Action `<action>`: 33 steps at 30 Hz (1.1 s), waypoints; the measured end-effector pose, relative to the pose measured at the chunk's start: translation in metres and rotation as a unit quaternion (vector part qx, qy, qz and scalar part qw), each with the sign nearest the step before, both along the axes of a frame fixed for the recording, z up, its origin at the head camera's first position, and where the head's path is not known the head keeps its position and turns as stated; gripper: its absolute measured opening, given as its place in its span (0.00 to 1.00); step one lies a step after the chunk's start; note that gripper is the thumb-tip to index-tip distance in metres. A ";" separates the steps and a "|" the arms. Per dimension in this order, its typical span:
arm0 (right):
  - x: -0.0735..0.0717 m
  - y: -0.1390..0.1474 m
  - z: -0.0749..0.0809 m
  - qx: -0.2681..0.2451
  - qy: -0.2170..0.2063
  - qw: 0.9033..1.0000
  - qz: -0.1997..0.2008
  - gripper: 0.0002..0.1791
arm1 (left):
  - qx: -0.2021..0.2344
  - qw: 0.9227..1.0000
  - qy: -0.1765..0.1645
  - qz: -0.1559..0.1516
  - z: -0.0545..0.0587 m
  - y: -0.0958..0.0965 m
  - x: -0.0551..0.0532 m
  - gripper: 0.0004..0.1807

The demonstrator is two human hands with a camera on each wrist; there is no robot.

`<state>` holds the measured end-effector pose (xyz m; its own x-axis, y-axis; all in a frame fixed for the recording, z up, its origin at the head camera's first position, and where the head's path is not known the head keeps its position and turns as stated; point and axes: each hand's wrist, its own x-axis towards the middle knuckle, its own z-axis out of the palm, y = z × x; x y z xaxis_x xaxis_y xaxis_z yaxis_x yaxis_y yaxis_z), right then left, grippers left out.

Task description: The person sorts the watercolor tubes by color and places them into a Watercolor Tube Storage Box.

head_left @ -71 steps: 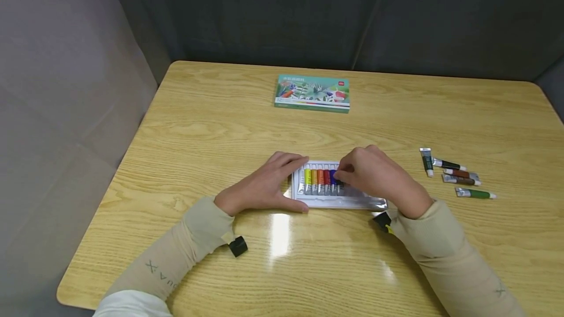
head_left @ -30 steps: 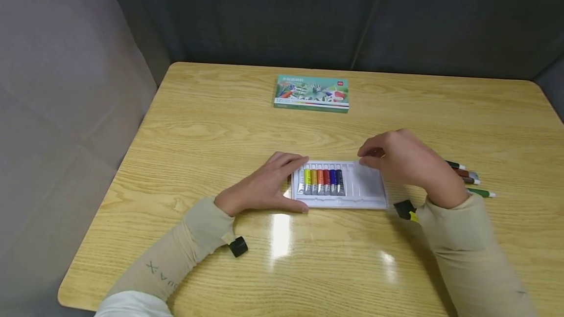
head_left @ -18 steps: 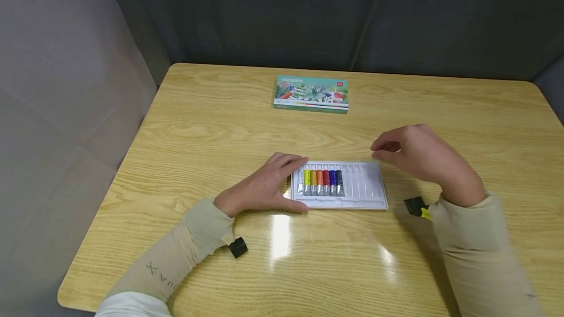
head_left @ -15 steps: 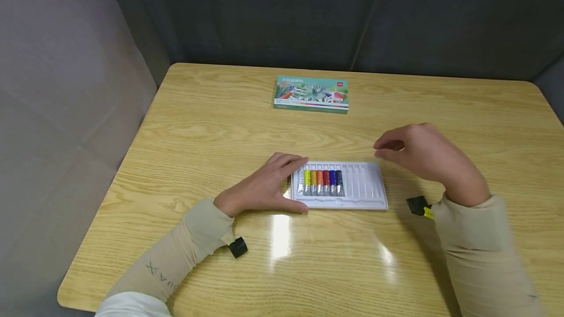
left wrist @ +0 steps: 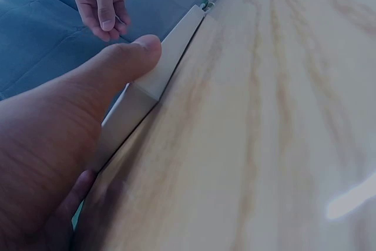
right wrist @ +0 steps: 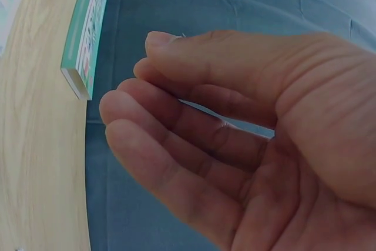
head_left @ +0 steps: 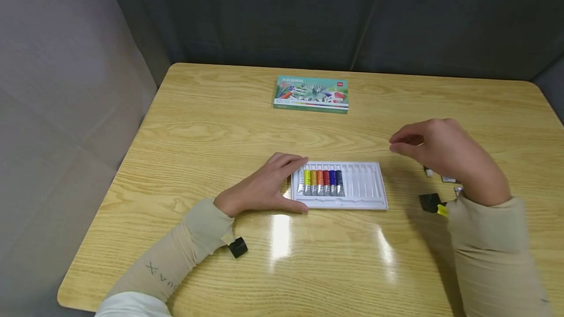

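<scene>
Across the middle of the table, the left hand grips the left end of a white tray, thumb and fingers spread wide over its near and far edges; the left wrist view alone shows the thumb against its side wall. The tray's long axis runs left to right, seven paint tubes at its left, caps pointing far. Beyond it lies a green box. Farther right, the right hand hovers, loosely curled around nothing visible, partly hiding loose tubes
</scene>
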<state>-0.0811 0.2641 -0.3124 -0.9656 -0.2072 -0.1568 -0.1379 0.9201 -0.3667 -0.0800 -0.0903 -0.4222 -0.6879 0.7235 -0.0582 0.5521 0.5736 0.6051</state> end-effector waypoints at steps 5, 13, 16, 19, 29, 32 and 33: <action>0.000 0.011 0.002 0.006 0.000 1.000 -0.006 0.15 | 0.000 1.000 0.002 0.000 0.000 0.000 0.000 0.62; 0.000 0.031 0.005 0.014 -0.020 0.999 -0.030 0.19 | 0.001 1.000 0.002 0.000 0.001 0.000 0.001 0.62; -0.001 0.038 0.004 0.021 -0.031 0.998 -0.042 0.20 | 0.000 1.000 0.000 -0.001 0.001 -0.001 0.001 0.62; -0.002 0.048 0.003 0.033 -0.022 0.998 -0.044 0.20 | -0.001 1.000 -0.002 0.000 0.001 -0.001 0.001 0.62; 0.004 0.095 -0.003 0.042 -0.009 0.995 -0.094 0.26 | -0.001 1.000 -0.002 0.001 0.000 0.000 0.001 0.62; 0.004 0.102 -0.006 0.045 -0.016 0.993 -0.104 0.26 | -0.001 1.000 0.000 0.001 0.000 -0.001 0.001 0.62; 0.004 0.103 -0.007 0.045 -0.020 0.993 -0.106 0.26 | 0.000 1.000 0.000 0.001 0.000 -0.001 0.001 0.62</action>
<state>-0.0775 0.3672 -0.3191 -0.9787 0.0169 -0.2048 0.0758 0.9560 -0.2833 -0.0792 -0.0910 -0.4224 -0.6900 0.7214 -0.0589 0.5500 0.5755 0.6053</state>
